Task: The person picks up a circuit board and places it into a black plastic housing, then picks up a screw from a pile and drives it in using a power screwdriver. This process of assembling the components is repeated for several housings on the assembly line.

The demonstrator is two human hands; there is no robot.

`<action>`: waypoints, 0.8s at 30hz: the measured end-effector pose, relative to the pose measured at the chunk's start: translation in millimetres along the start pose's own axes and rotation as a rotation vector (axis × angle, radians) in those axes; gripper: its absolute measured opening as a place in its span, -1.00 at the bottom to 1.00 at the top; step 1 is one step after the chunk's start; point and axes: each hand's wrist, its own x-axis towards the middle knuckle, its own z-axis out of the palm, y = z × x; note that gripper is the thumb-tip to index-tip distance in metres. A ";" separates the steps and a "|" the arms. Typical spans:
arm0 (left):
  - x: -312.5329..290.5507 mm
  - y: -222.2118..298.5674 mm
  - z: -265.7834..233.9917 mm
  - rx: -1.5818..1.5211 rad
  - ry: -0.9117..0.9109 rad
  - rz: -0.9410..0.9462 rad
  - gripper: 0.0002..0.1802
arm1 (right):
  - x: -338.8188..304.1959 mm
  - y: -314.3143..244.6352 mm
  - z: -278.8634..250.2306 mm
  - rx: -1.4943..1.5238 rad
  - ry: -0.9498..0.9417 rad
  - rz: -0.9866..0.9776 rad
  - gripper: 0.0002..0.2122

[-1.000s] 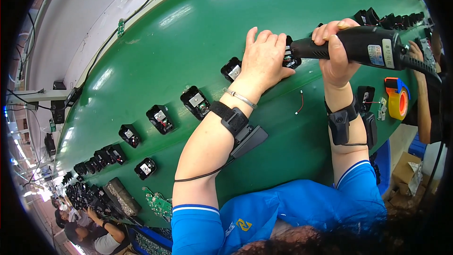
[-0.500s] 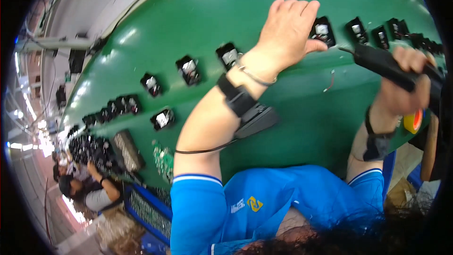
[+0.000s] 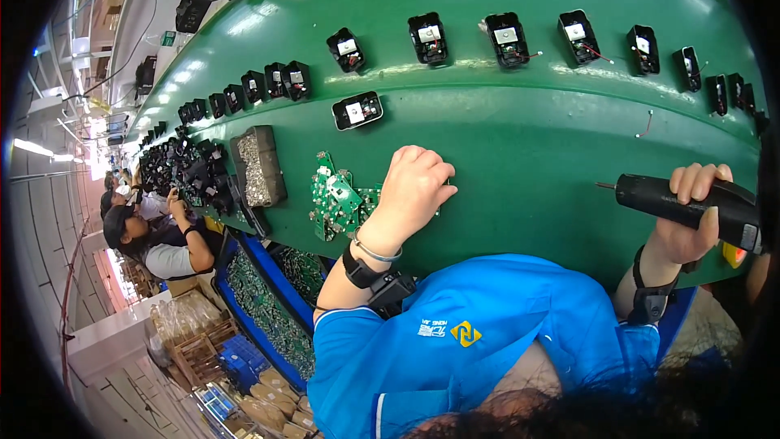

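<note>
My right hand (image 3: pixel 691 215) is wrapped round a black electric screwdriver (image 3: pixel 682 202), whose bit points left above the green table. To the left, my left hand (image 3: pixel 413 193) is low over the table, fingers curled, beside a loose pile of green circuit boards (image 3: pixel 337 202). A sliver of green shows below its fingertips; what they hold, if anything, is hidden. Beyond it, a black open housing (image 3: pixel 357 111) with a silvery square part lies apart from the row. Farther back stand several similar housings, one of them a black housing (image 3: pixel 428 39) straight ahead.
A dark bin of small metal screws (image 3: pixel 258 171) stands left of the boards, with a heap of black parts (image 3: pixel 175 167) past it. Blue-edged trays of boards (image 3: pixel 264 301) sit below the table's edge. A co-worker (image 3: pixel 166 236) works at the left. A short red wire (image 3: pixel 646 123) lies at right.
My left hand has come back from the row of housings to the circuit boards. My right hand still grips the screwdriver, now farther from the housings. The view has shifted.
</note>
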 end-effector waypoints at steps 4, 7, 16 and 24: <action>-1.3 -0.5 1.6 -0.007 -0.019 0.076 -0.85 | -0.5 -6.6 16.2 -0.003 -0.022 -0.012 -0.59; -2.2 -4.4 1.1 0.010 -0.022 0.092 -0.88 | 0.3 -4.1 22.3 0.028 -0.033 -0.022 -0.59; 34.9 44.8 12.2 -1.086 0.108 -0.240 -0.92 | 7.8 -26.0 31.0 0.178 0.005 -0.089 -0.57; 83.5 108.9 52.1 -2.267 -0.297 -0.324 -0.80 | 12.2 -49.0 33.0 0.305 -0.015 -0.276 -0.58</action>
